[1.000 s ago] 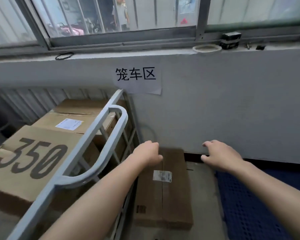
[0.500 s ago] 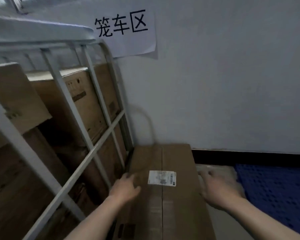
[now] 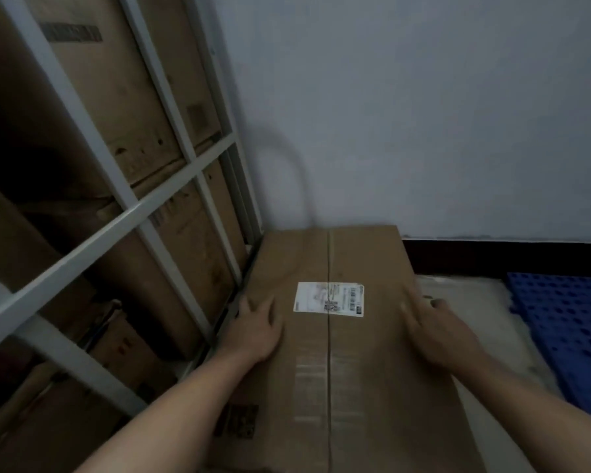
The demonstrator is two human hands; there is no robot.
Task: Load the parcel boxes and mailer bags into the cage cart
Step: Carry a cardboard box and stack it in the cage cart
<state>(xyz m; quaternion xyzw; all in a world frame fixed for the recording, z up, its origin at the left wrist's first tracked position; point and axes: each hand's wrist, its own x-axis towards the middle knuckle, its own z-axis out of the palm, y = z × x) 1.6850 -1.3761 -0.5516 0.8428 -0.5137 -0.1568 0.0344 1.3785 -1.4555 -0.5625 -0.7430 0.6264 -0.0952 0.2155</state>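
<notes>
1. A long flat cardboard parcel box (image 3: 352, 353) is seen lying on the floor, its far end close to the grey wall (image 3: 423, 114) and its left edge just beside the cage cart (image 3: 130, 199).
2. A white shipping label (image 3: 329, 298) is stuck across the box's taped centre seam, on the top face.
3. The left hand (image 3: 256, 331) is laid flat on the box's left edge, fingers spread apart and pointing toward the wall — nothing is clasped in it, and the thumb side sits at the gap between box and cart.
4. The right hand (image 3: 437, 331) is placed over the box's right edge, fingers apart and bent slightly over the side; whether the edge is truly gripped cannot be told, since the fingertips are partly hidden and blurred.
5. Both bare forearms are seen reaching in from the bottom of the frame.
6. Inside the cart, behind its pale metal bars, several large brown cartons (image 3: 116, 107) are stacked, some tilted against the frame.
7. To the right of the box, a pale sheet of plastic (image 3: 468, 302) is spread on the floor, and beyond it a blue plastic pallet (image 3: 567, 322) with a perforated surface is visible — it is kept well apart from the box.
8. A dark skirting strip (image 3: 509, 257) runs along the foot of the wall.
</notes>
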